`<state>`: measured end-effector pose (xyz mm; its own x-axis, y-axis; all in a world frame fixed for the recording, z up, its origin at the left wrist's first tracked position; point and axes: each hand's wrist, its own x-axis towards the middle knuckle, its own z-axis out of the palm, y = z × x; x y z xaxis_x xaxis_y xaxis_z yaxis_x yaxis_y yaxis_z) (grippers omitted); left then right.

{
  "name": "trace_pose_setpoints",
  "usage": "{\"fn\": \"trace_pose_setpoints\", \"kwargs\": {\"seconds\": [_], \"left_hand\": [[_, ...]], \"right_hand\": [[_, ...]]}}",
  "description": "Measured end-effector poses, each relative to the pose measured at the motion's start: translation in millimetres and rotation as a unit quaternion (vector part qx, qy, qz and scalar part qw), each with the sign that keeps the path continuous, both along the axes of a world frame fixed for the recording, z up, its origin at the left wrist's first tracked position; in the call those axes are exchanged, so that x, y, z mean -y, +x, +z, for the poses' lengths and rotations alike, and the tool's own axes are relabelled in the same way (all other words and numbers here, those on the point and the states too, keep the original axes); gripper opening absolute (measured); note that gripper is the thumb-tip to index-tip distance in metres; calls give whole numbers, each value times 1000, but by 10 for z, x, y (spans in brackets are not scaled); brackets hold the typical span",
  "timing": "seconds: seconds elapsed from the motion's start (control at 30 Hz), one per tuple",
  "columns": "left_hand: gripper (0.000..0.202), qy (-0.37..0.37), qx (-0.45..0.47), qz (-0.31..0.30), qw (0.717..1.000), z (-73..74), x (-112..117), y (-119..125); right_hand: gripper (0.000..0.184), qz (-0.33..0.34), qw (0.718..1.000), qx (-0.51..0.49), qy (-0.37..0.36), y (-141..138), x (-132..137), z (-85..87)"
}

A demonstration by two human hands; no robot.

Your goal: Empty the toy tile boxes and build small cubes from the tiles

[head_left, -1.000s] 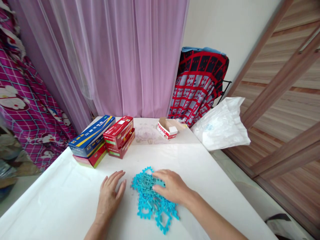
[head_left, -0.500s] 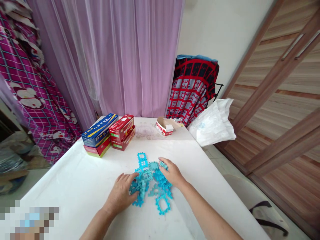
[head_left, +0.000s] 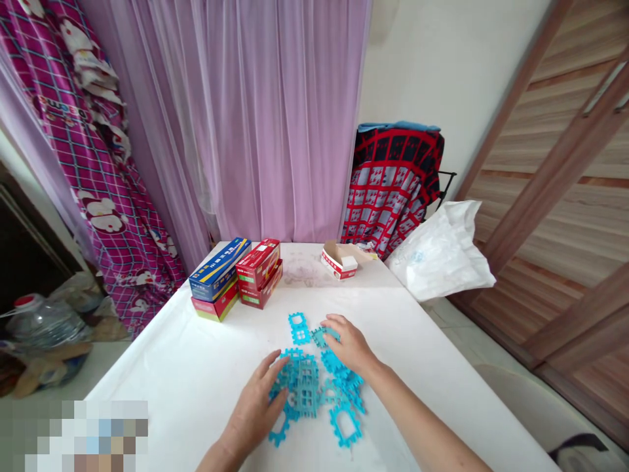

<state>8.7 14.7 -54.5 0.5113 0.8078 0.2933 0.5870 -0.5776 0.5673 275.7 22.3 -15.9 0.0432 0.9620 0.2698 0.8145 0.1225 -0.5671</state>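
Note:
Blue and teal interlocking plastic building pieces with notched edges (head_left: 307, 393) lie heaped near the middle of the table. My left hand (head_left: 255, 403) rests at the heap's left side, its thumb and fingers spread apart over the pieces. Beyond the heap my right hand (head_left: 350, 344) hovers with fingers apart, partly covering a flat teal piece (head_left: 319, 337); contact is hard to tell. Two joined blue pieces, one with a window grid (head_left: 300, 334), lie farther back. A blue square frame (head_left: 345, 425) lies at the near right of the heap.
On the white table (head_left: 196, 387), a blue box (head_left: 219, 272) and red boxes (head_left: 258, 272) stand stacked at the back left. An open red-and-white carton (head_left: 340, 262) sits at the back. A white bag (head_left: 439, 252) hangs at the right edge.
My right hand has loosened from the teal piece, which now lies flat under its fingers. A grid-patterned teal piece now lies flatter beside my left hand. The view has shifted left.

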Motion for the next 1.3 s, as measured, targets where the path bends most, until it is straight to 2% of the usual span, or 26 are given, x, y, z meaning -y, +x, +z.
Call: {"fn": "trace_pose_setpoints", "kwargs": {"seconds": [0.07,0.13,0.27,0.3,0.4,0.47,0.5,0.6,0.73,0.83,1.0,1.1,1.17,1.23,1.3], "left_hand": [[50,-4,19,6,1000,78,-110,-35],[49,15,32,40,999,202,-289,-127],[46,126,15,211,969,578,-734,-292],[47,140,8,229,963,699,-840,-300],[53,172,-24,252,952,1088,-1115,-232],[57,208,-138,281,927,1324,-1272,-140],[61,209,-196,281,916,1422,-1345,-90],[69,191,-243,263,914,1608,-1545,49],[68,156,-280,263,910,1664,-1719,185],[64,137,-291,281,904,1658,-1772,238],[73,135,-257,314,904,1698,-1744,278],[73,158,-229,320,906,1750,-1608,292],[73,183,-187,316,912,1760,-1441,280],[73,199,-121,306,923,1717,-1213,240],[71,198,-48,279,938,1594,-941,178]], "right_hand": [[29,3,1000,6,-3,-8,-15,39],[28,5,1000,5,-4,-7,-40,54],[27,8,1000,-18,15,-5,-86,-10],[27,4,999,-28,29,2,-86,-45],[28,-33,993,-70,89,86,-26,-194],[30,-77,984,-94,132,205,76,-329],[30,-101,978,-102,148,278,144,-405],[34,-180,960,-123,175,497,383,-623],[37,-245,942,-147,178,649,602,-774],[38,-248,938,-171,170,648,618,-765],[39,-241,935,-209,156,617,580,-702],[40,-244,929,-237,147,623,589,-688],[40,-243,926,-253,139,630,595,-685],[40,-238,925,-265,134,635,595,-689],[41,-235,924,-270,131,635,591,-702]]}}
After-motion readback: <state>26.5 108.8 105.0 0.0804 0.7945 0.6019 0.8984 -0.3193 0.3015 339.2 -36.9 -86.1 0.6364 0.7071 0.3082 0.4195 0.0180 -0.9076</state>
